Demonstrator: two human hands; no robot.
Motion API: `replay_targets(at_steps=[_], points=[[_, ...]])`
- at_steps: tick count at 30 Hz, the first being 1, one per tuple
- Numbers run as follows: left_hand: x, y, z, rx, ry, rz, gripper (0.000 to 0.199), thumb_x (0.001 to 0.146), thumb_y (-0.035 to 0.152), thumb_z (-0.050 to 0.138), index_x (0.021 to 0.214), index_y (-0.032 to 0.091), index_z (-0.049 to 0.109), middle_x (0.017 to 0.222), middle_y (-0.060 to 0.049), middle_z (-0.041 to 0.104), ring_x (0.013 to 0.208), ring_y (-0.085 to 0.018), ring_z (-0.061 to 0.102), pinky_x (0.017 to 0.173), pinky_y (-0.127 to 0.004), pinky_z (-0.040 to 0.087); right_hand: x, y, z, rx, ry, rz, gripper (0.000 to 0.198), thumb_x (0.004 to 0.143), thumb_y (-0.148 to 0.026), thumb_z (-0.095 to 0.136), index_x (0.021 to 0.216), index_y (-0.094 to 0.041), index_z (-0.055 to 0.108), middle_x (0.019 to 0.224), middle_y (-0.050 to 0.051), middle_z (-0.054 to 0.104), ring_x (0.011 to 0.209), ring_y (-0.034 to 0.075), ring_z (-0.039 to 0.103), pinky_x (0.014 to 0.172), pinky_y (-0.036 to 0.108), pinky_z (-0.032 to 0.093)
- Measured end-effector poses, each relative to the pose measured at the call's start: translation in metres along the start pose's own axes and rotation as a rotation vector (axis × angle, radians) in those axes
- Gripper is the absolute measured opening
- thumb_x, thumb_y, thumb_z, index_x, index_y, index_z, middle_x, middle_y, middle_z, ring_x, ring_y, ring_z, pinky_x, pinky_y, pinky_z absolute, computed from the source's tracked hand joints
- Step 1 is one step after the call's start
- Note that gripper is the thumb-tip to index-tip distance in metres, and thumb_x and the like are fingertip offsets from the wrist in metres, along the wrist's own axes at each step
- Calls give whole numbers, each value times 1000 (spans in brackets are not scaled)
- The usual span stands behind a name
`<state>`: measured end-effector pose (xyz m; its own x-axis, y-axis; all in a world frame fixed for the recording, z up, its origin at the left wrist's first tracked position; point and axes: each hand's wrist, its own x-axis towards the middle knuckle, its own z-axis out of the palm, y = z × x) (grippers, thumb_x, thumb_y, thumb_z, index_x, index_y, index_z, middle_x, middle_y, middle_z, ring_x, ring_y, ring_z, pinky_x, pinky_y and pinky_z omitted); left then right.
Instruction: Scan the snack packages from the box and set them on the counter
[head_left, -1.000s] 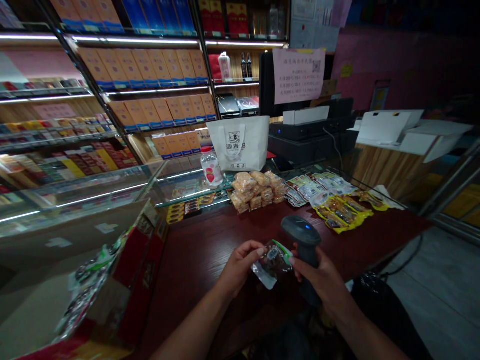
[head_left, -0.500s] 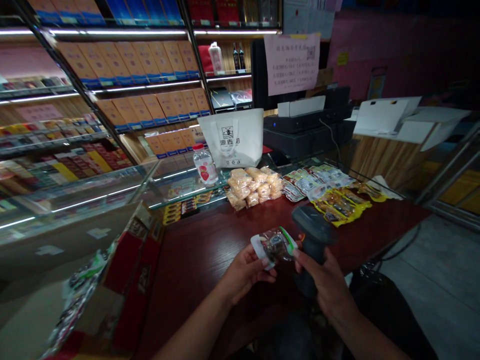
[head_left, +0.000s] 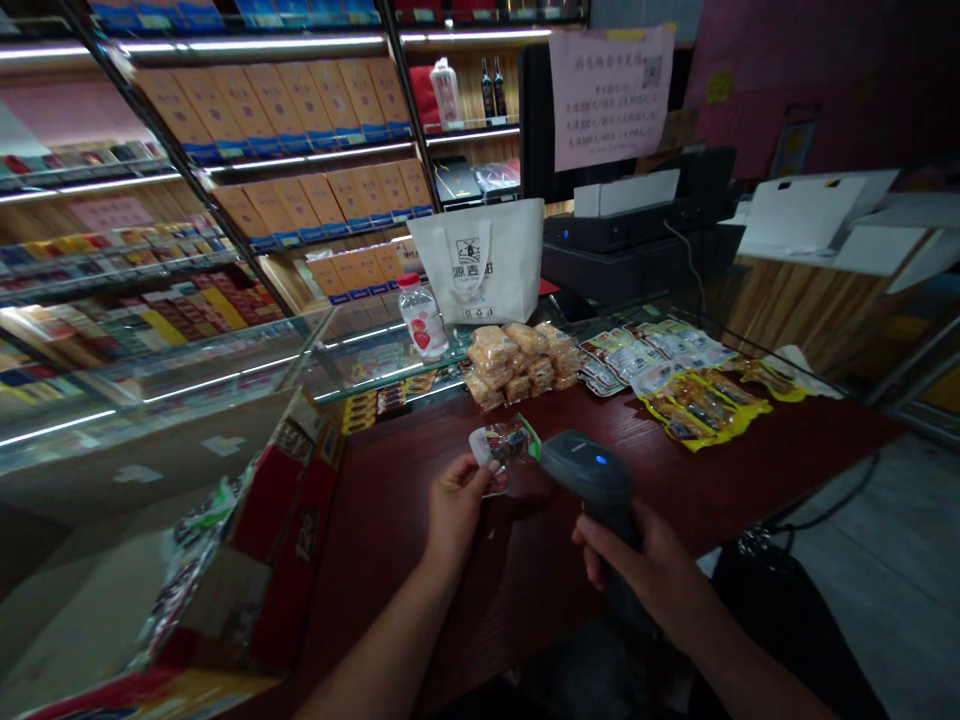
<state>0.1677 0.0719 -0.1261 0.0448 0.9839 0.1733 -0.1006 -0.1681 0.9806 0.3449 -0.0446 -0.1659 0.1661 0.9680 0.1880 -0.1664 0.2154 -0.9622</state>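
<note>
Between thumb and fingers, my left hand [head_left: 459, 502] pinches one end of a small clear snack packet [head_left: 507, 445], which has a white end and a green edge. My right hand [head_left: 646, 562] is wrapped round the handle of a dark barcode scanner [head_left: 589, 468]. A blue light glows on top of the scanner, and its head points left at the packet, a short gap apart. Beyond them on the dark red counter [head_left: 397, 500] sits a clear-wrapped pile of pastries [head_left: 517, 362]. Yellow-edged snack packets [head_left: 705, 405] and silvery packets [head_left: 645, 350] lie to the right.
An open carton [head_left: 289, 530] with packets inside stands at the left. Behind the pastries are a strawberry-printed bottle [head_left: 424, 318] and a white tote bag [head_left: 487, 260]. A black till machine [head_left: 645, 250] and a monitor with a pink notice [head_left: 611, 100] stand at the back.
My right hand has let go of the packet and drawn the scanner back from it. The left hand has carried the packet a little left and forward. The scanner's blue light now shows.
</note>
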Motion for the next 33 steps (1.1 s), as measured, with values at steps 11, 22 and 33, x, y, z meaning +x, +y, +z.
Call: replay_targets(at_steps=[11, 22, 33], points=[[3, -5, -4, 185, -4, 91, 21, 72, 31, 72, 83, 14, 72, 69, -2, 73, 66, -16, 69, 63, -21, 49, -4, 2, 4, -15, -17, 19, 37, 86, -51, 64, 98, -17, 57, 60, -2, 63, 44, 14, 54, 45, 24, 45], [1, -6, -3, 44, -2, 92, 26, 63, 33, 80, 78, 14, 70, 66, -1, 70, 59, -15, 66, 61, -25, 53, -10, 15, 2, -76, 52, 23, 48, 83, -59, 63, 101, -15, 60, 64, 1, 64, 44, 15, 55, 44, 26, 44], [-57, 103, -72, 145, 568, 638, 25, 77, 37, 71, 91, 16, 68, 72, -1, 70, 66, -13, 65, 68, -22, 52, 3, 48, -24, 49, -148, 220, 57, 72, -72, 70, 89, -17, 68, 65, 3, 64, 53, 18, 57, 51, 28, 48]])
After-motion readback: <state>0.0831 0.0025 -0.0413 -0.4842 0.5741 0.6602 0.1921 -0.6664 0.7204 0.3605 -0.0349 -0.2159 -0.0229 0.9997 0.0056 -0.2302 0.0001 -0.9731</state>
